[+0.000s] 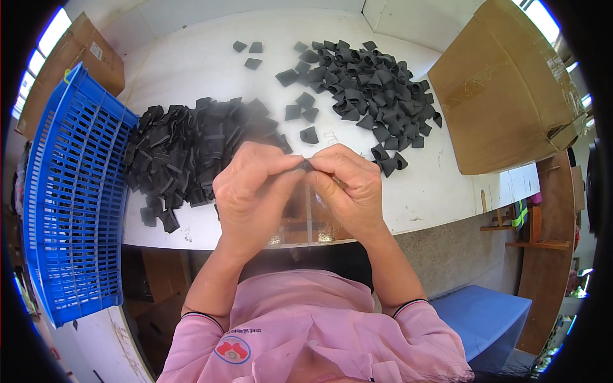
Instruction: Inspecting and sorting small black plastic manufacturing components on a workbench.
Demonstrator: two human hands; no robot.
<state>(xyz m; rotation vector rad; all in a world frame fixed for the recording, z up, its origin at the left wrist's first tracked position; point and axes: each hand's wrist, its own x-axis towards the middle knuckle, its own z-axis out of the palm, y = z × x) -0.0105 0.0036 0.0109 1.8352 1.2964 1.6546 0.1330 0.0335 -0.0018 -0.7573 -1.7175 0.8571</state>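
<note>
Between my fingertips, above the front part of the white table (421, 198), is a small black fabric-like piece (306, 165), mostly hidden by the fingers. My left hand (251, 188) pinches one side of it with thumb and forefinger. The other side is pinched by my right hand (351, 186). A heap of flat black pieces (182, 143) lies to the left of my hands. Farther off to the right spreads a pile of curled, cone-like black pieces (377, 83). Several loose black pieces (292, 112) lie between the two heaps.
A blue plastic basket (76, 204) stands tilted at the left, with a cardboard box (96, 60) behind it. One large cardboard box (501, 96) takes up the table's right end. Brown, taped material (319, 228) shows beneath my hands. A blue stool-like object (479, 319) sits lower right.
</note>
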